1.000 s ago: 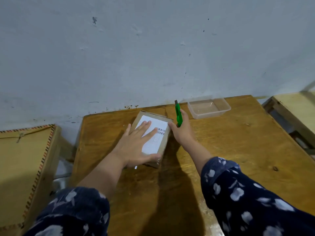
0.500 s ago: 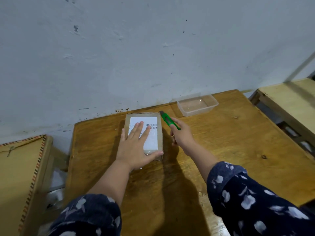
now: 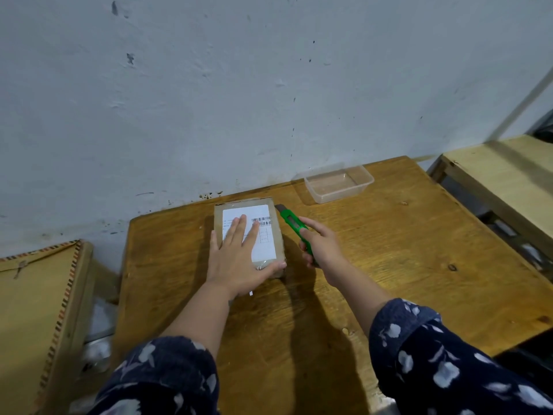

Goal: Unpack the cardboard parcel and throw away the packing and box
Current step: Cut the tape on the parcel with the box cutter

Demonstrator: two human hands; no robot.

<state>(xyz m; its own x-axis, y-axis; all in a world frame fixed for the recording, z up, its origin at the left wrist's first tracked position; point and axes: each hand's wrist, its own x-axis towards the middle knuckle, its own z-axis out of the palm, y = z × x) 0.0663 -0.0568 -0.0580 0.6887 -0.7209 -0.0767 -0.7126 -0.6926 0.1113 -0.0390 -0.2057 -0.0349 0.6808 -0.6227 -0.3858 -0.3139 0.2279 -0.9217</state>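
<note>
A small brown cardboard parcel (image 3: 276, 235) with a white barcode label lies flat on the wooden table (image 3: 389, 250), close to the wall. My left hand (image 3: 236, 259) presses on its top with straight fingers, the thumb along the near edge. My right hand (image 3: 321, 244) grips a green utility knife (image 3: 291, 224) just right of the parcel. The knife's tip points at the parcel's far right corner.
A clear plastic container (image 3: 338, 182) sits at the table's back edge, right of the parcel. A second wooden surface (image 3: 508, 175) stands to the right. A large cardboard box (image 3: 36, 310) stands on the left, below table height. The grey wall runs behind.
The parcel has turned from a slanted lie to square with the table edge. The knife has dropped from upright to a low slant beside the parcel's right side.
</note>
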